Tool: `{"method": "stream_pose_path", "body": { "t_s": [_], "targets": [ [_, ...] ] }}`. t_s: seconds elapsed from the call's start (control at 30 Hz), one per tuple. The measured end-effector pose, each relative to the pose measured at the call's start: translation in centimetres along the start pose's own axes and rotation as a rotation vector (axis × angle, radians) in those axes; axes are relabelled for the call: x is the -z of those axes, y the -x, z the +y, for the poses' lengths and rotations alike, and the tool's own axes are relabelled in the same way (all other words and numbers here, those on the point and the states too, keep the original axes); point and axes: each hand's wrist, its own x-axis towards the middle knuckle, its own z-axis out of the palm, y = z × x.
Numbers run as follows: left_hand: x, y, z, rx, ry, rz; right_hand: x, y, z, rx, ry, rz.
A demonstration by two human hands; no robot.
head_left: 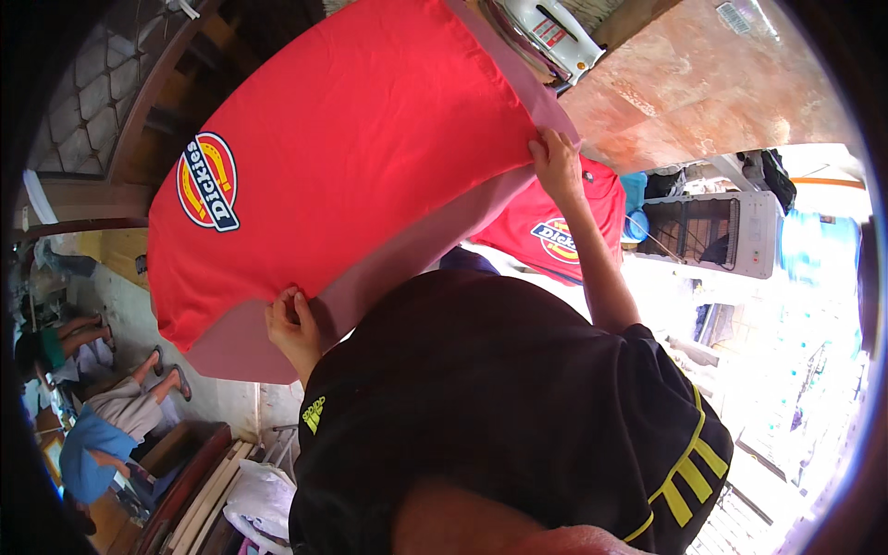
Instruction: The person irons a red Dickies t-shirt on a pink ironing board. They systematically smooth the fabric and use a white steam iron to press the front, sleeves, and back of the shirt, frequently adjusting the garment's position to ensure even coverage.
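Note:
A red garment [361,139] with a round printed emblem lies spread over a mauve-covered ironing board [398,277]; its exact kind is not clear, as no sleeves or collar show. At the board's near left, my left hand [294,331] has its fingers curled closed at the garment's near edge. My right hand [559,171], farther right, pinches the garment's corner by the board's right edge. Beyond that corner, a white clothes iron [560,35] rests at the top of the view, apart from both hands.
A second red garment [560,227] with a similar emblem hangs or lies below my right forearm. To the right is a marbled tabletop [703,88], with a white heater-like appliance [712,231] below it. Two people sit at far left, near wooden boards [208,495] and a white plastic bag [259,499].

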Motion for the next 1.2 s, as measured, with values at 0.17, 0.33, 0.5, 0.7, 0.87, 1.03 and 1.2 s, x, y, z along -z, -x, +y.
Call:
{"method": "stream_pose_path", "body": {
  "t_s": [0.17,0.33,0.5,0.7,0.87,1.03,1.2],
  "targets": [
    [0.4,-0.5,0.1,0.055,-0.024,-0.090,2.2,-0.8,-0.1,-0.198,-0.153,-0.193],
    [3.9,-6.5,9.2,0.270,-0.598,-0.633,1.6,-2.8,1.7,-0.135,-0.167,-0.360],
    [-7.3,-11.2,13.8,-0.484,-0.146,-0.432,3.3,-3.3,0.6,-0.119,-0.153,-0.377],
    [-19.8,-12.4,22.6,-1.002,0.266,-0.645,1.8,-0.8,0.9,-0.138,-0.192,-0.135],
    [-22.2,-16.1,21.0,-0.853,-0.118,-0.638,1.9,-0.6,-0.3,-0.153,-0.161,-0.093],
    [-24.7,-19.7,17.0,-0.686,-0.381,-0.400,1.5,-4.4,-6.2,0.308,-0.248,-0.181],
    [-26.0,-20.0,16.4,-0.647,-0.280,-0.372,-3.8,-5.4,-8.6,0.639,-0.248,-0.439]
  ]
}}
